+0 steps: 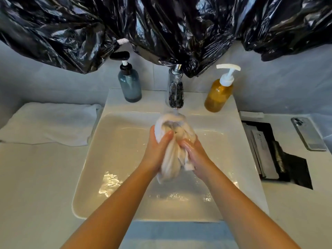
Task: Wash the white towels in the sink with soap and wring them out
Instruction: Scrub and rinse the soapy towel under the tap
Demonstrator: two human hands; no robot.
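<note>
Towel (pixel 172 150) bunched between both hands, mid-sink (pixel 93 177), under faucet (pixel 175 90).

both hands (pixel 177 150) gripping wet towel (pixel 172 159), tap (pixel 175 90) running, sink (pixel 107 159)

Moderately bright, even light. Warm cast in the sink (pixel 89 177) around the left hand (pixel 156 150) and right hand (pixel 195 153); cooler grey on the wall (pixel 269 90) beyond them. Specular glints on water (pixel 109 182) beside the left forearm and on the black plastic (pixel 161 24) far above the hands (many small hotspots). Soft shadows. The white towel (pixel 170 159) between the hands shows mushy texture. Wide-angle bowing of counter (pixel 36 177) edges out to both sides.
</note>
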